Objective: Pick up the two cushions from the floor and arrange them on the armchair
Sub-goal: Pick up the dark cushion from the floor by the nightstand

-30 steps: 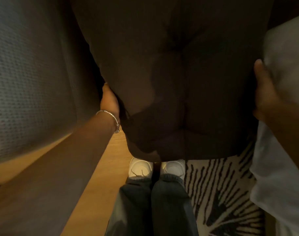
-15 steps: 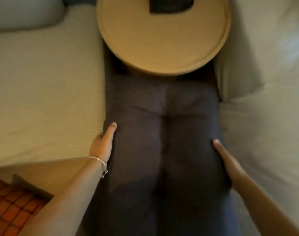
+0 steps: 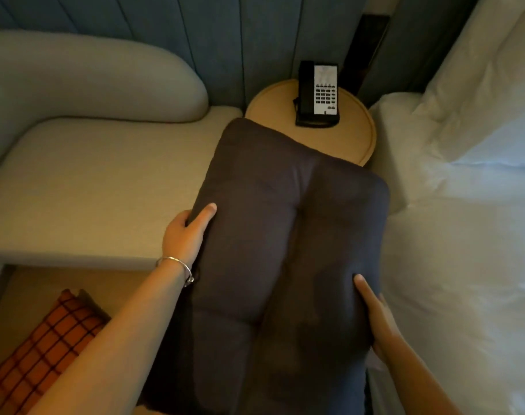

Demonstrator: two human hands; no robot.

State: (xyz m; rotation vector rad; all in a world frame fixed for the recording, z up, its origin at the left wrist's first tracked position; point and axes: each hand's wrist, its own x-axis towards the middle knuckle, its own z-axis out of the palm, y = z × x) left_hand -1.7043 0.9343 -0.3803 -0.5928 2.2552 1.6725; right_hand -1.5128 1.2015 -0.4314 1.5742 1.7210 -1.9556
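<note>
A large dark grey tufted cushion (image 3: 273, 250) fills the middle of the view, held in the air between my two hands. My left hand (image 3: 185, 235) grips its left edge, thumb on top, a silver bracelet on the wrist. My right hand (image 3: 375, 319) clasps its lower right edge. The cushion's far end overlaps the round side table. The pale beige armchair (image 3: 99, 187) with a rounded backrest lies to the left, its seat bare. An orange checked cushion (image 3: 36, 357) lies on the floor at the lower left, below the seat's front edge.
A round wooden side table (image 3: 354, 136) behind the cushion carries a black telephone (image 3: 318, 94). A bed with white sheets and pillows (image 3: 464, 220) runs along the right. Blue-grey padded wall panels (image 3: 225, 40) stand behind.
My view has tilted up from my feet to the armchair and side table. The dark cushion has been lifted higher and swung slightly left, toward the armchair, still held by both hands.
</note>
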